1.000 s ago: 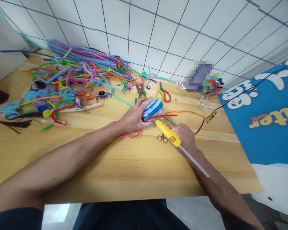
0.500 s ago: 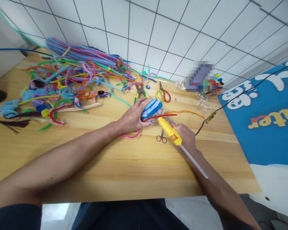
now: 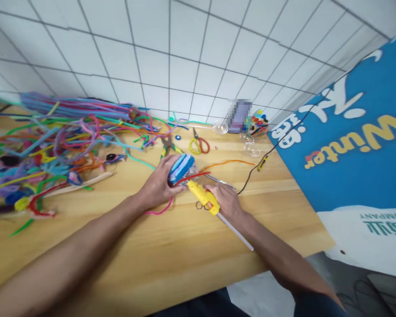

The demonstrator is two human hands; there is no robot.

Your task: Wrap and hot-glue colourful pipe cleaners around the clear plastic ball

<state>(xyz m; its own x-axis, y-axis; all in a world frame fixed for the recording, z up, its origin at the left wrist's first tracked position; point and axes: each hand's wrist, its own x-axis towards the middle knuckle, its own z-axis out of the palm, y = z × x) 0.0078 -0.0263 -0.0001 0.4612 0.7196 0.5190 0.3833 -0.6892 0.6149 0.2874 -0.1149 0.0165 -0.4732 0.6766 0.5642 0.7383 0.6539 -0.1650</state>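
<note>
My left hand (image 3: 158, 185) is closed around a ball wrapped in blue, light blue and purple pipe cleaners (image 3: 181, 166), holding it on the wooden table (image 3: 171, 246). A red pipe cleaner (image 3: 193, 177) trails from the ball's lower side. My right hand (image 3: 226, 200) grips a yellow glue gun (image 3: 203, 198), its nozzle touching the ball's underside. A clear glue stick (image 3: 236, 231) pokes out the gun's back along my forearm. Small scissors (image 3: 200, 206) lie under the gun.
A big heap of coloured pipe cleaners (image 3: 59, 136) covers the table's left and back. Pliers (image 3: 166, 147), yellow-red scissors (image 3: 198, 143), clear plastic half-spheres (image 3: 251, 147) and a colourful ball (image 3: 259, 123) sit by the tiled wall. A black cord (image 3: 251, 176) runs right. A blue banner (image 3: 350, 145) leans at the right.
The camera has swung right and tilted, so everything has shifted left in view. Both hands keep their grip; the glue gun's nozzle stays at the ball.
</note>
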